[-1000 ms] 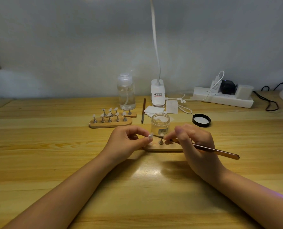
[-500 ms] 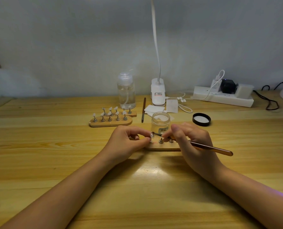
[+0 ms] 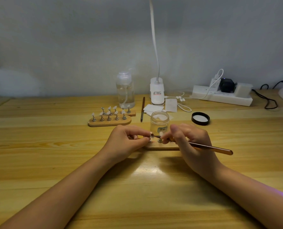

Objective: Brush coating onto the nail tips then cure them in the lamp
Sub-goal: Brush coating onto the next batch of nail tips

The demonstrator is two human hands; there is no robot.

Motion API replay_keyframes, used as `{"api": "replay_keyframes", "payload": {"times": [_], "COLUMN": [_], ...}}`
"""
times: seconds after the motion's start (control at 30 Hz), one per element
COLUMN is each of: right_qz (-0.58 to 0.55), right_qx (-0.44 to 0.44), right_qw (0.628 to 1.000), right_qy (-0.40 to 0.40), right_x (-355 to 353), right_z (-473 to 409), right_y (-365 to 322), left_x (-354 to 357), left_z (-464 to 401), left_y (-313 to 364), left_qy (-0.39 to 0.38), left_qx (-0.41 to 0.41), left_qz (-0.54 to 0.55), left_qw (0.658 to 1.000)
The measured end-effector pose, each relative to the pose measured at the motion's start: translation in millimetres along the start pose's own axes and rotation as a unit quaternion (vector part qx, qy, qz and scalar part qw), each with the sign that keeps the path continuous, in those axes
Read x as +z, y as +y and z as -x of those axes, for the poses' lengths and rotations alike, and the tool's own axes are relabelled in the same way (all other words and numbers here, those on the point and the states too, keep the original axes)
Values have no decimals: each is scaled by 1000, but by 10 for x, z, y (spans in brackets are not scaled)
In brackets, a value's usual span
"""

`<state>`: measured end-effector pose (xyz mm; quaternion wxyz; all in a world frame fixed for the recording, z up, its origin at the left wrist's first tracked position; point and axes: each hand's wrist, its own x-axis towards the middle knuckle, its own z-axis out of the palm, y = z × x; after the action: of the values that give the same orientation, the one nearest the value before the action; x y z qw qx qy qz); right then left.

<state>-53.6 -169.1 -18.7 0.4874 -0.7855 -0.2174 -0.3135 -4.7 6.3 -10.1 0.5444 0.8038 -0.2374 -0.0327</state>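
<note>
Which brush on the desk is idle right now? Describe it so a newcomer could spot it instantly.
Start at the white lamp base by the wall. Just left of it, between the clear pump bottle and the white pads, a dark thin brush lies flat. Unlike the brush in the right hand, nobody touches it.

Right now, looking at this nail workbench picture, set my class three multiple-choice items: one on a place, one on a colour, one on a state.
1. Where does the black lid lie?
A. on the jar
B. on the table, right of the jar
C. in the left hand

2. What colour is the power strip?
A. white
B. red
C. green

3. What state is the small jar in?
A. capped
B. tipped over
C. upright and open

Answers:
1 B: the lid rests flat on the wooden table, apart from the jar.
2 A: its casing by the wall is white.
3 C: its mouth shows uncovered, behind the right hand holding the brush.
</note>
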Motion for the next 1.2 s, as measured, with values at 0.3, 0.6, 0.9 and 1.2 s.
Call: {"api": "replay_keyframes", "payload": {"times": [0.3, 0.6, 0.9, 1.2], "right_qz": [47, 40, -1, 9], "right_qx": [-16, -26, -17, -9], "right_qw": [999, 999, 1000, 1000], "right_qy": [8, 10, 19, 1], "right_x": [1, 10, -13, -1], "right_z": [-18, -27, 11, 9], "right_y": [-5, 13, 11, 25], "left_x": [-8, -5, 5, 13], "left_z": [19, 17, 3, -4], "left_y": [29, 22, 9, -4], "left_qy": [-7, -4, 0, 2], "left_qx": [-16, -18, -17, -23], "left_qz": [-16, -4, -11, -14], "left_qw": [1000, 1000, 1000, 1000]}}
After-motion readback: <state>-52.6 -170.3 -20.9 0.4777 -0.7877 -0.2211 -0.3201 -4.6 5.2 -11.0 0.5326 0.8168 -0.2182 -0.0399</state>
